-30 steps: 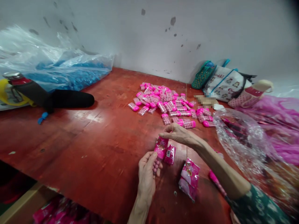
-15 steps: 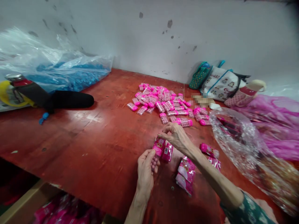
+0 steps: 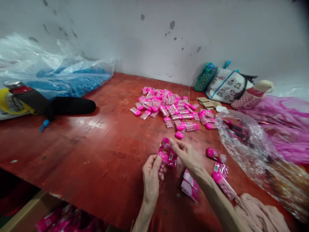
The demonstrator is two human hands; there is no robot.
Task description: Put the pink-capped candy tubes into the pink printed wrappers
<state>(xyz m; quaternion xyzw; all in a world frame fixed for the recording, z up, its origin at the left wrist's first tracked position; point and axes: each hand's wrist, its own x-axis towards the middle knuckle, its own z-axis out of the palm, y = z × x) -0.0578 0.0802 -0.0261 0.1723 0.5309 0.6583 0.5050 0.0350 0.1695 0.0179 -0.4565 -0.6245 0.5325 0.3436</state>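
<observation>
My left hand (image 3: 152,170) is closed around a small clear bottle of pink balls (image 3: 161,170), whose upper part is covered by a pink printed sleeve (image 3: 165,149). My right hand (image 3: 183,153) has its thumb and fingers pinched at the sleeve's upper right edge. Just behind and below the fingers lies a flat pink packet with a barcode (image 3: 172,159). More pink sleeves (image 3: 189,188) lie in a stack below my right wrist. To the right of my right forearm are a bottle with a pink cap (image 3: 224,185) and pink packets (image 3: 216,155).
A pile of pink-capped bottles (image 3: 166,103) covers the red table (image 3: 72,154) ahead. Clear plastic (image 3: 251,161) and a patterned bag (image 3: 225,84) stand right. A black sleeve-like item (image 3: 73,105) and plastic over blue pieces (image 3: 82,80) lie left.
My right fingers have moved slightly down and right along the sleeve. The right forearm has shifted, uncovering a capped bottle and pink cloth at the lower right. The view has moved a little.
</observation>
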